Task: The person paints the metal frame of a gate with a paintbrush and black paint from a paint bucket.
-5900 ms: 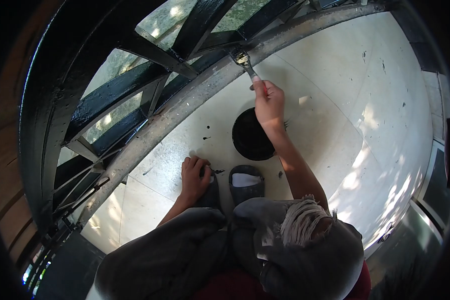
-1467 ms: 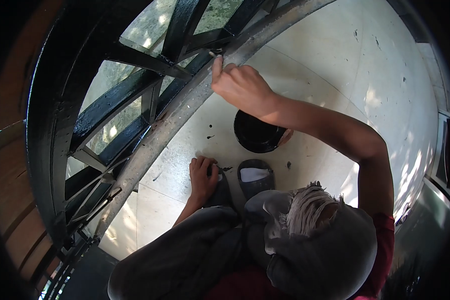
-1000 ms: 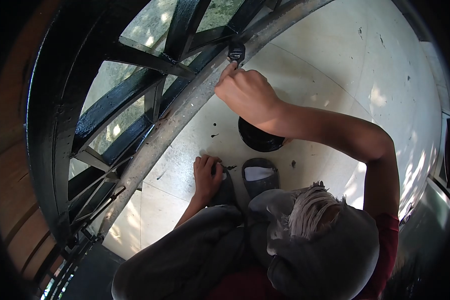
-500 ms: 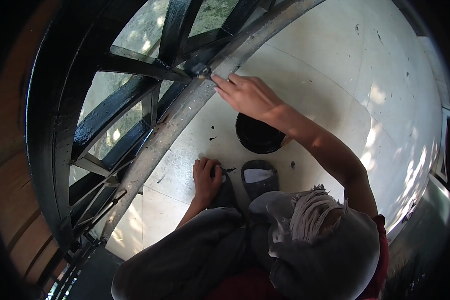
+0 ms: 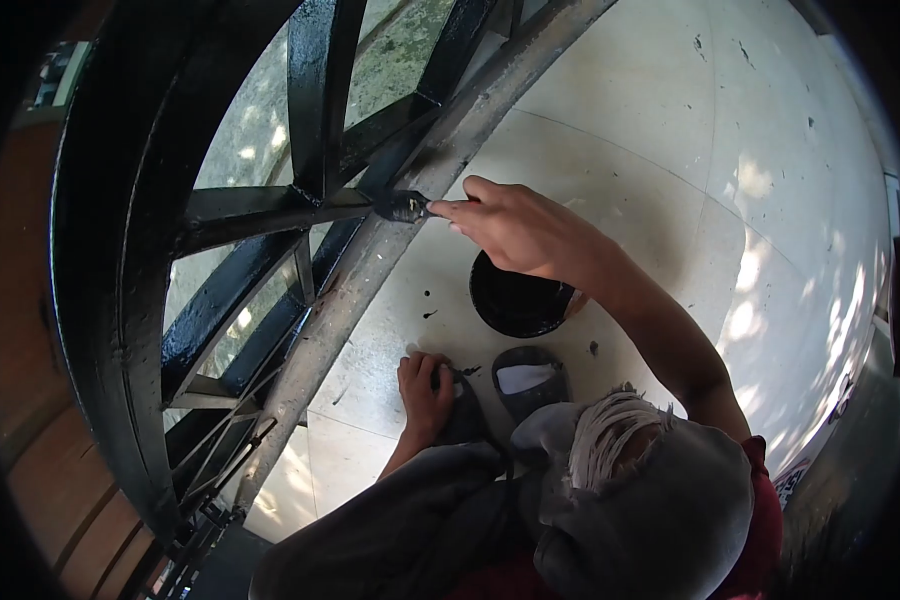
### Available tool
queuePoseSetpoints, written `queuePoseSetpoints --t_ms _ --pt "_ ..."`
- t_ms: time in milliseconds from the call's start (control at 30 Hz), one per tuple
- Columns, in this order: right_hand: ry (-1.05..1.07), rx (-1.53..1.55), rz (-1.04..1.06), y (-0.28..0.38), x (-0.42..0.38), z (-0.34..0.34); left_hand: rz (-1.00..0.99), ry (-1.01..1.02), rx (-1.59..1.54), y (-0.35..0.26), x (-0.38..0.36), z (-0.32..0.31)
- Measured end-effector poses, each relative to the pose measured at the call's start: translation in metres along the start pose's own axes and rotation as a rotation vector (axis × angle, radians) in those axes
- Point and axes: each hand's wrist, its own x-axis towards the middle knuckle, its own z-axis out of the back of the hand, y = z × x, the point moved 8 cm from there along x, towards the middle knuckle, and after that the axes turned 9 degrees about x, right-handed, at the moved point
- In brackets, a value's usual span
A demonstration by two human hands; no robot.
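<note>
Right fingers point(image 5: 452, 210) gripping paintbrush point(image 5: 410, 207), bristles point(image 5: 382, 205) at black frame point(image 5: 315, 110)

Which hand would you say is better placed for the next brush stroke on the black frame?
Probably the right hand: it holds the brush at the frame, while the left hand is down by a slipper.

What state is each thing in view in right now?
Black metal lattice frame: glossy in places, duller elsewhere.
Flat dark paintbrush: in the grip of the right hand, bristles at the frame.
Round black tub: uncovered, dark inside.
Pale tiled floor: spotted with dark marks.
Grey trousers: frayed at one knee.
</note>
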Motion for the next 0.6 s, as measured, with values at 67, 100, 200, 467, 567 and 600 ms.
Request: queuePoseSetpoints --t_ms 67,100,200,467,567,600 --pt "0.073 0.052 -0.070 0.000 0.003 0.010 0.008 0.013 0.000 0.000 0.001 -0.001" --pt "0.073 0.055 -0.072 -0.004 0.006 0.009 0.017 0.011 0.003 0.001 0.001 -0.002" --pt "-0.136 0.083 -0.012 -0.011 0.016 0.011 0.029 0.023 0.008 0.002 0.000 -0.004" --pt "-0.047 0.117 -0.075 -0.017 0.009 0.015 0.047 0.046 0.019 0.003 0.000 -0.005" --pt "0.057 -0.034 -0.016 -0.019 0.014 -0.014 0.038 0.031 0.043 0.000 0.002 -0.004" --pt "0.054 -0.032 -0.012 -0.016 0.013 -0.010 0.039 0.038 0.037 0.000 0.002 -0.004"
